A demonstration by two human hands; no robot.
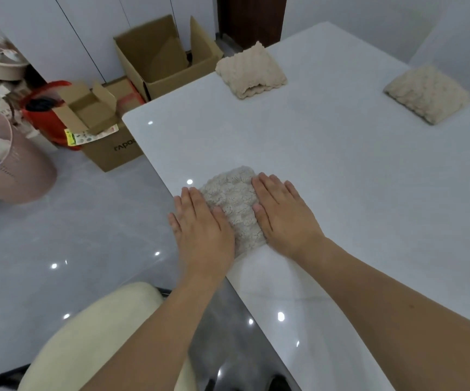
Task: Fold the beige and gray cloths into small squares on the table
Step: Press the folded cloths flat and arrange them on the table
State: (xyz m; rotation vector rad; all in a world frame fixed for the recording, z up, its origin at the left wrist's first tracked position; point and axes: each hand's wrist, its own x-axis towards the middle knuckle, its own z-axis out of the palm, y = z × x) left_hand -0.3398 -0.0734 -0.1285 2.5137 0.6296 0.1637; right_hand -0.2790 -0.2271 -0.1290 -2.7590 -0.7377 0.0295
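The white rectangular table (341, 170) looks glossy and smooth; the three folded beige cloths, nearest one (233, 204), look nubbly, soft, matt; brown cardboard boxes (154, 60) matt

Cloth (232, 204) at table (355, 170) near edge under both hands; two cloths (252, 71) far side.

left grip (204, 225): bare, no ring | right grip (286, 211): bare | forearms: sleeveless, no watch

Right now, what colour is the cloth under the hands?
Light greyish beige, with a bumpy texture; the cloth shows best in the head view.
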